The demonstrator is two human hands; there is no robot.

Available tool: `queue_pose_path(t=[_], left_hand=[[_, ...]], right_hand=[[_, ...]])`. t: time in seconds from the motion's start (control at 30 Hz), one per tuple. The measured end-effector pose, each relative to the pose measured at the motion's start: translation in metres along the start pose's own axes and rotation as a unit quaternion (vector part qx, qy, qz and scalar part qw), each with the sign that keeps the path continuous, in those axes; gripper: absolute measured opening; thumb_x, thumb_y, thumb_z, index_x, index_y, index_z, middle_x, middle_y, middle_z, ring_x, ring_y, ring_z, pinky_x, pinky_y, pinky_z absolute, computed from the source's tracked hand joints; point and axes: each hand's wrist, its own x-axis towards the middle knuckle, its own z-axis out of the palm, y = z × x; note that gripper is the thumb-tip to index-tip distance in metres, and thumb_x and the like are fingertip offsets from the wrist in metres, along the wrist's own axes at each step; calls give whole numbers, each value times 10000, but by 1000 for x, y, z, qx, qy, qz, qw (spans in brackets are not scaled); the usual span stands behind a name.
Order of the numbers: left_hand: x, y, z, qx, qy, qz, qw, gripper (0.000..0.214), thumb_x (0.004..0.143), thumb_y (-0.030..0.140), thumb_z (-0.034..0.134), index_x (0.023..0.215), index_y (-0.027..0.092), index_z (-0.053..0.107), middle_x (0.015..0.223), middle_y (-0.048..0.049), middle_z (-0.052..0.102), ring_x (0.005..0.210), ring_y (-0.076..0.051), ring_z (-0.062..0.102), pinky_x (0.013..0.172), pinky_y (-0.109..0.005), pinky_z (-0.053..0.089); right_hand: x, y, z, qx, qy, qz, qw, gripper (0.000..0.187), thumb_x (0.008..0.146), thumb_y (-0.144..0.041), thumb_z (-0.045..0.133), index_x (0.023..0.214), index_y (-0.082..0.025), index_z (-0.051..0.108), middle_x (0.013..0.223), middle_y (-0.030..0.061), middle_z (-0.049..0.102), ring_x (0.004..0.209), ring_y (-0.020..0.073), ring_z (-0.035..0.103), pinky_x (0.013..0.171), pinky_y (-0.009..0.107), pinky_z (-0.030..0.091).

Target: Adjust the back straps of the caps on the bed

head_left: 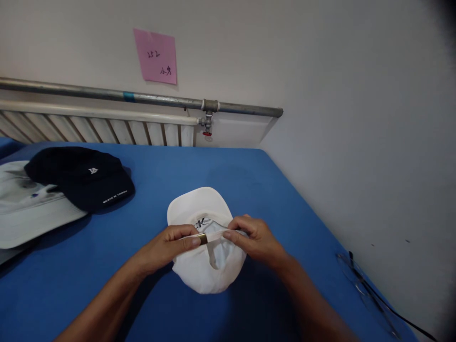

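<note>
A white cap (199, 204) lies on the blue table (249, 180) with its brim pointing away from me and its back opening toward me. My left hand (167, 247) pinches the cap's rear strap just left of a small brass buckle (203, 238). My right hand (252, 237) pinches the same strap (216, 235) on the buckle's right side. The strap is stretched between the two hands over the cap's opening.
A dark navy cap (81, 175) rests at the left, partly on a white wide-brimmed hat (24, 213). A radiator (107, 128) and a metal pipe (142, 97) run along the far wall, under a pink note (156, 56). A black cable (377, 299) lies at the right edge.
</note>
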Motion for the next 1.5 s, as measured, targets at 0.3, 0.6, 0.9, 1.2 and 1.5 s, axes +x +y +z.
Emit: queue_pose_path(t=[0.3,0.6,0.9,1.2,1.5], left_hand=[[0,-6,-7,-53,29,1,998,350,764,465,713,700,141,600,586,36,476,513,-64,382,489,-198,251],[1,-6,-5,-81,59,7,995,344,764,449,722,693,143,582,562,37,500,485,-59,406,472,-184,274],[3,-6,-1,-117,76,18,990,338,764,438,728,699,147,569,561,49,504,469,-55,415,454,-177,297],[3,-6,1,-115,87,22,989,320,773,418,723,700,143,576,556,46,499,469,-56,416,453,-173,318],[1,-4,-10,-159,83,25,983,353,708,408,786,666,135,566,539,47,520,437,-46,440,436,-162,340]], right_hand=[[-1,-4,-4,55,-2,47,997,164,814,-319,620,703,-198,634,662,-18,629,655,135,550,627,266,400],[-7,-21,-2,-15,159,-191,969,12,838,-215,616,831,-223,609,802,22,679,761,172,621,773,363,442],[-14,-36,22,-139,109,-213,961,131,800,-345,681,798,-228,622,1045,27,696,1081,247,559,953,420,340],[-15,-34,36,-159,99,-176,967,85,843,-201,603,773,-209,650,1221,58,628,1261,289,429,1024,464,340],[-14,-32,29,-135,93,-183,969,140,860,-202,591,722,-200,617,1245,59,621,1282,290,422,1024,471,349]])
